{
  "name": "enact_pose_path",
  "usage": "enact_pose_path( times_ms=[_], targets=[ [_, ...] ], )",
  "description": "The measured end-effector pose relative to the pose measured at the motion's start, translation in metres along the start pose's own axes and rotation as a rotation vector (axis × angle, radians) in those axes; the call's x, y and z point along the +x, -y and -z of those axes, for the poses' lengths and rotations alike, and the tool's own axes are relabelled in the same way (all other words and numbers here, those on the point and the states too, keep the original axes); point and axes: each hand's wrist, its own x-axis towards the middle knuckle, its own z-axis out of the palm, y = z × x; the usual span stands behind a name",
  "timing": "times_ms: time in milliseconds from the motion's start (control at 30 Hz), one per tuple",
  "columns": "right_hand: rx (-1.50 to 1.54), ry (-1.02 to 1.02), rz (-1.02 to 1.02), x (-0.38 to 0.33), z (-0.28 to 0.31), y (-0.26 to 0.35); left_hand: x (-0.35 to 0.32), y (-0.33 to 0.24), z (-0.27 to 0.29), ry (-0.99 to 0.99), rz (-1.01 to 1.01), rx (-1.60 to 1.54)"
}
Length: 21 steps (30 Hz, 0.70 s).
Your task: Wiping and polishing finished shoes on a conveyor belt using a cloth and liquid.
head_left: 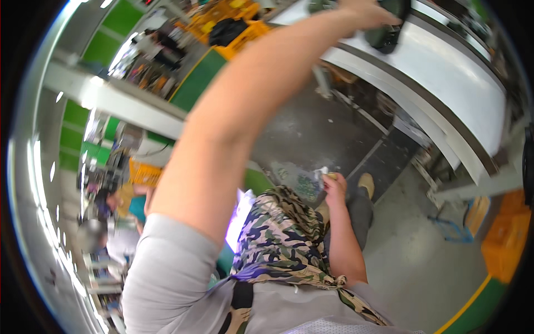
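A rounded, dark green-and-black object [382, 37] is sitting by the white bench's brown edge [453, 114], cut off above. My left hand [367, 15] is overlapping it, its blurred grip unclear. My right hand [335, 189] is pinching a whitish scrap [324, 172].

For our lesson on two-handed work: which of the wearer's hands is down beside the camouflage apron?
The right hand, holding a small pale item; the left hand is stretched far out instead, at a dark object by the white surface.

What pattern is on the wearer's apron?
The apron is camouflage: green, black and tan, best seen in the head view.
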Motion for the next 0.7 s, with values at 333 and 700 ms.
enact_pose_path(
  times_ms=[333,700],
  targets=[
    [-0.029,0.072,-0.116,0.008,-0.009,-0.006,-0.277,0.068,0.015,-0.099,-0.13,-0.545],
    [-0.082,0.109,-0.17,0.021,-0.008,-0.014,-0.669,0.102,0.225,-0.84,0.399,-0.215]
  ],
)
